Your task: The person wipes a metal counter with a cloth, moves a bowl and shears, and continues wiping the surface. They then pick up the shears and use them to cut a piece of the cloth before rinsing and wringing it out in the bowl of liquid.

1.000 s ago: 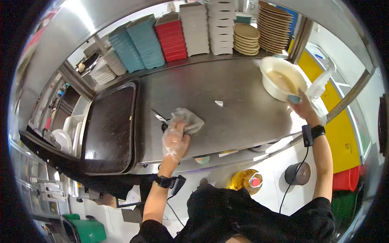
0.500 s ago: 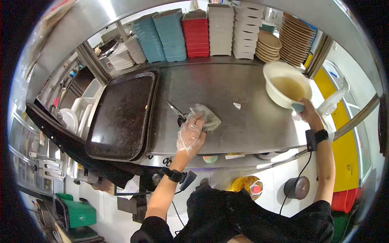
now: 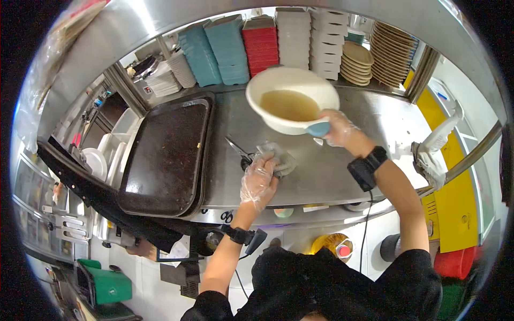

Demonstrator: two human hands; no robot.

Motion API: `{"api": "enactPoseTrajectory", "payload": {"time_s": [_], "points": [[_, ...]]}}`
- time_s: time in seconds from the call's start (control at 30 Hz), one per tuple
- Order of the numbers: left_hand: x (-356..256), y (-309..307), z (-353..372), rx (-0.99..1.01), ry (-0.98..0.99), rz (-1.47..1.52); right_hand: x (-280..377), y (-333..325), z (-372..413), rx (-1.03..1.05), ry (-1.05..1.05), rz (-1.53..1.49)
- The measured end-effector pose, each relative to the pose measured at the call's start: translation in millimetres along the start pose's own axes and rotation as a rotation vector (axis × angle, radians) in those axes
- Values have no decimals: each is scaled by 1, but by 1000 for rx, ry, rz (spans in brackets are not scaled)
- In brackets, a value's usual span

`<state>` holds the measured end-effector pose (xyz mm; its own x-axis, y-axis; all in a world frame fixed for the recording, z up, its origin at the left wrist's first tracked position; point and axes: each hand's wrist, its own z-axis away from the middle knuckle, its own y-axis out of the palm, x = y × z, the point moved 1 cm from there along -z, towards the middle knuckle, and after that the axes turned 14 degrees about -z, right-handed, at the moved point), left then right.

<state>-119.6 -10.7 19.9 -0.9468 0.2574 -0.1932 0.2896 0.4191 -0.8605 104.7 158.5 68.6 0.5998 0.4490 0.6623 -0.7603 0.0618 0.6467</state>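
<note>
Head camera view, with the dark tray [image 3: 163, 155] as landmark: the white bowl [image 3: 292, 80] is to the tray's right, toward the far side of the counter [image 3: 321, 176], with cloudy liquid [image 3: 289, 105] in it. The right hand [image 3: 337, 128], in a clear glove, is nearer to it and grasps its rim at the side farthest from the tray, so the bowl's body lies leftward of that grip, back toward the tray. Being round, it has no clear long axis; it looks tilted and raised, though its underside is out of sight and any gap beneath it is uncertain.

The left hand [image 3: 257, 184], also gloved, lies between tray and bowl, on the tray's right. Its fingers rest on a crumpled grey cloth [image 3: 286, 160]; whether they pinch it or merely press it, I cannot tell. Scissors [image 3: 235, 145] sit between the tray and the cloth, long axis slanting, blades pointing away from the person and toward the tray, handles close by the left fingers.

A blue piece [image 3: 318, 128] shows at the right hand's fingertips; what it is stays unclear. The right fingers' hold under the rim is hidden, as is the part of the cloth below the left hand.
</note>
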Motion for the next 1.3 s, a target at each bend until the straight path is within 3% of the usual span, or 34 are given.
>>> {"api": "enactPoseTrajectory", "payload": {"time_s": [0.1,0.17,0.2,0.23,0.5,0.6,0.7,0.8,0.83,0.93,1.0,1.03,1.1,1.17,1.27,1.3], "points": [[-1,-1,-1,17,-15,1,-27,22,-23,59,-11,145],[-1,-2,-1,-18,-11,17,-38,17,-61,319,-293,531],[-1,-2,-1,-17,-11,16,-49,16,-71,365,-381,564],[-1,-2,-1,-25,-9,19,-55,38,-52,36,83,188],[1,-1,-1,-26,14,45,-69,44,-37,165,36,279],[3,0,-3,-59,-99,100,-47,35,-8,298,200,385],[6,-6,-10,-250,-107,71,-28,31,48,282,121,540],[-14,-45,-35,7,-315,139,-24,11,66,345,-41,710],[-18,-49,-44,1,-288,183,-25,3,68,480,-266,904],[-24,-35,-65,-38,-165,402,-27,-21,73,576,-477,1111],[-45,-33,-76,42,-146,471,-28,-23,88,553,-521,891],[-58,-30,-80,58,-122,482,-23,-33,91,523,-531,889],[-80,-23,-85,39,-131,509,-16,-55,89,271,-464,1010],[-83,-7,-84,-7,-99,377,-10,-87,93,280,-529,834],[-35,54,-72,-108,-3,151,27,-147,111,-94,-1004,1307],[-46,34,-67,-22,-147,248,51,-160,129,-287,-1194,1599]]}}
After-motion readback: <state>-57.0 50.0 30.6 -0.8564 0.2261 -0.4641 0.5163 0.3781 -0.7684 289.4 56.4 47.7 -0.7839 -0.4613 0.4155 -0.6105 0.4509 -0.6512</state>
